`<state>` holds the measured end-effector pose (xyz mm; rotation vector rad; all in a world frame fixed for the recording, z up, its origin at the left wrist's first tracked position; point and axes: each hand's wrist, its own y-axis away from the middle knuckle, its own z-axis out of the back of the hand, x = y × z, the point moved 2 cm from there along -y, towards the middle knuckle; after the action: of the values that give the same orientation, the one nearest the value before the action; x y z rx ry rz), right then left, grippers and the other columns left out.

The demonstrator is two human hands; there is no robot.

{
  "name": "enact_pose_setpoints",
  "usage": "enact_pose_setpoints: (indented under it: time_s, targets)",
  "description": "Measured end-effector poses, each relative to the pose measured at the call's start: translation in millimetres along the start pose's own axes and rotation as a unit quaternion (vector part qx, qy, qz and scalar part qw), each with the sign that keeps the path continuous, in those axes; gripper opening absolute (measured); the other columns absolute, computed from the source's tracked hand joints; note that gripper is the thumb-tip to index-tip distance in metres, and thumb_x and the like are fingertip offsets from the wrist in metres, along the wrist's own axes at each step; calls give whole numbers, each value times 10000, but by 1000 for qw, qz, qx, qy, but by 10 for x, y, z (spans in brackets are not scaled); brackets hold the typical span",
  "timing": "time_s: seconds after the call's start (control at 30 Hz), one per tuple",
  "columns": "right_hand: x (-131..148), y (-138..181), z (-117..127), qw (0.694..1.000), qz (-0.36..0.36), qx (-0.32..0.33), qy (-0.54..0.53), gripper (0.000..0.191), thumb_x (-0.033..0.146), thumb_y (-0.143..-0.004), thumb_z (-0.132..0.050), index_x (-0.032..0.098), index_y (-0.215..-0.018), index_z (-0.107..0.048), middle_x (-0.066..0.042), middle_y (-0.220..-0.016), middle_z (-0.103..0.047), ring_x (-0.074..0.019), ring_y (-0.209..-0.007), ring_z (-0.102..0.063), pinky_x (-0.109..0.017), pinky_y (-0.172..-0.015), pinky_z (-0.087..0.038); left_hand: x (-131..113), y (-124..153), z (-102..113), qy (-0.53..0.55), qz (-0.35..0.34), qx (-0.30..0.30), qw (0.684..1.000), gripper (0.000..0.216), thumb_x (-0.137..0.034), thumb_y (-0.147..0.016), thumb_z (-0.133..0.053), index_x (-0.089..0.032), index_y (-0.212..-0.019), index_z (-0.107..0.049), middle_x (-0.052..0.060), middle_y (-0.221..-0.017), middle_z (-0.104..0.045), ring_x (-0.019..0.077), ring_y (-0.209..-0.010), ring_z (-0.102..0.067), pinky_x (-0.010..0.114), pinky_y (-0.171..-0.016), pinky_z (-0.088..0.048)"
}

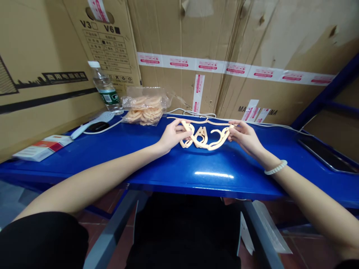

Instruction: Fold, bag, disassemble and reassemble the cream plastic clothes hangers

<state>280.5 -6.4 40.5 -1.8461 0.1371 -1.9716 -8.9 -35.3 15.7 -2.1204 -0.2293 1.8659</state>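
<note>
A peach plastic folding hanger (214,146) is held up above the blue table between my two hands, its arms bent into a shallow V. My left hand (171,137) pinches the left end, with the thumb along the arm. At the other end, my right hand (246,137) grips the tip between thumb and fingers. Just behind lie folded hangers (201,133) of the same colour, partly hidden by the held one. Farther back, a spread-out hanger (193,121) lies flat, its hook toward the cartons.
Behind my left hand sits a clear bag (146,108) of peach hangers, beside a water bottle (108,91). A black mouse (98,127), a white paddle-shaped item (89,124) and a red-white box (43,147) are left. A dark flat device (328,155) lies right. Cardboard cartons (179,86) wall the back.
</note>
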Motion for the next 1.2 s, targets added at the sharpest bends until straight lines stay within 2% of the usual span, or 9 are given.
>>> enact_pose_setpoints:
  time_s: [0.1, 0.2, 0.27, 0.33, 0.57, 0.7, 0.87, 1.0, 1.2]
  targets:
    - [20, 76, -197, 999, -1, 27, -20, 498, 410, -739, -928, 258, -1033, -557, 18, -818, -720, -160, -683, -664, -295, -643, -548, 11, 38, -63, -17, 1, 36, 999, 435, -248, -708, -844, -152, -1045, -586, 8, -786, -730, 159, -694, -728, 255, -651, -590]
    - [78, 155, -381, 989, 22, 143, 35, 372, 445, -817, -870, 225, -971, -613, -35, -961, -746, -207, -883, -712, -356, -793, -592, 28, 58, -93, -32, -3, 50, 998, 454, -274, -709, -851, -155, -1057, -584, 11, -795, -733, 160, -707, -730, 247, -640, -584]
    - [112, 200, -451, 970, 33, 228, 81, 321, 463, -890, -801, 206, -1048, -693, -78, -1136, -741, -255, -1083, -699, -421, -946, -579, 35, 61, -93, -46, -12, 51, 998, 466, -289, -709, -857, -158, -1064, -585, 13, -801, -731, 158, -706, -727, 243, -629, -578]
    - [127, 219, -465, 956, 43, 272, 105, 336, 462, -946, -741, 211, -1169, -727, -95, -1263, -720, -281, -1207, -663, -464, -1041, -541, 38, 56, -83, -57, -24, 48, 997, 464, -304, -716, -861, -164, -1062, -584, 19, -821, -733, 160, -721, -730, 245, -636, -578]
    - [80, 177, -402, 960, 43, 256, 106, 423, 474, -932, -759, 245, -1287, -746, -94, -1316, -720, -304, -1231, -666, -516, -1088, -526, 11, 64, -72, -75, -105, 31, 991, 396, -324, -728, -859, -180, -848, -510, 19, -886, -708, 146, -807, -725, 281, -759, -610]
    - [116, 210, -417, 957, 52, 261, 111, 452, 450, -941, -758, 265, -1351, -714, -90, -1353, -702, -309, -1241, -660, -514, -1077, -536, -15, 118, -124, -106, -123, 82, 983, 268, -316, -784, -802, -163, -919, -629, 63, -1004, -713, 188, -935, -735, 292, -786, -617]
    - [145, 234, -390, 954, 63, 262, 130, 465, 439, -949, -754, 304, -1388, -686, -74, -1414, -664, -327, -1308, -611, -517, -1068, -534, 8, 127, -153, -104, -119, 126, 979, 232, -323, -815, -784, -148, -934, -688, 78, -1040, -719, 200, -926, -749, 355, -895, -627]
    - [154, 231, -381, 956, 74, 253, 129, 426, 432, -955, -750, 294, -1354, -701, -81, -1381, -679, -308, -1242, -645, -477, -1009, -556, 54, 90, -123, -85, -85, 103, 987, 261, -311, -801, -801, -146, -933, -648, 76, -1020, -723, 206, -914, -758, 335, -841, -629]
    - [197, 253, -421, 939, 69, 305, 146, 357, 446, -995, -692, 243, -1288, -712, -99, -1356, -683, -294, -1194, -658, -444, -966, -546, 53, 104, -122, -86, -81, 77, 990, 372, -277, -747, -835, -166, -1019, -608, 69, -1101, -711, 146, -800, -744, 269, -734, -616]
